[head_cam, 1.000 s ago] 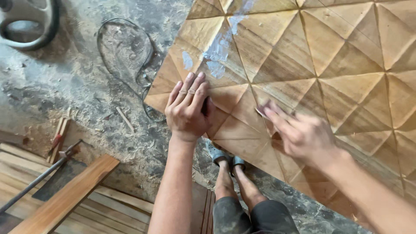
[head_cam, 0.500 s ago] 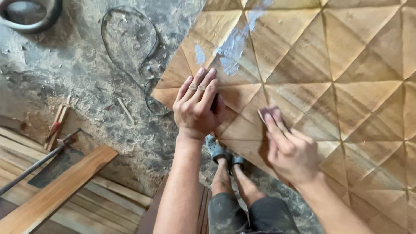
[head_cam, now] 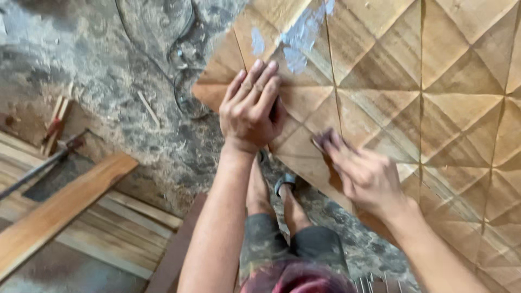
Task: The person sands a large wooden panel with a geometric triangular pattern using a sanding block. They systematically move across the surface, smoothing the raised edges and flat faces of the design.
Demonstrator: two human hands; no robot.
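A large wooden panel carved in raised pyramid facets fills the upper right, with pale blue-white filler smears near its top left. My left hand lies flat on the panel's lower left corner, fingers together, pressing it. My right hand is blurred with motion and presses a small piece of sandpaper against a facet near the panel's lower edge. My legs and sandalled feet show under the panel.
The dusty concrete floor carries a loop of cable and small wood scraps. A long plank and a metal bar lie over stacked boards at the lower left.
The view has shifted so the panel sits higher and more upright in frame. My right hand with the sandpaper moved back and forth along the lower facets. My left hand stayed on the corner.
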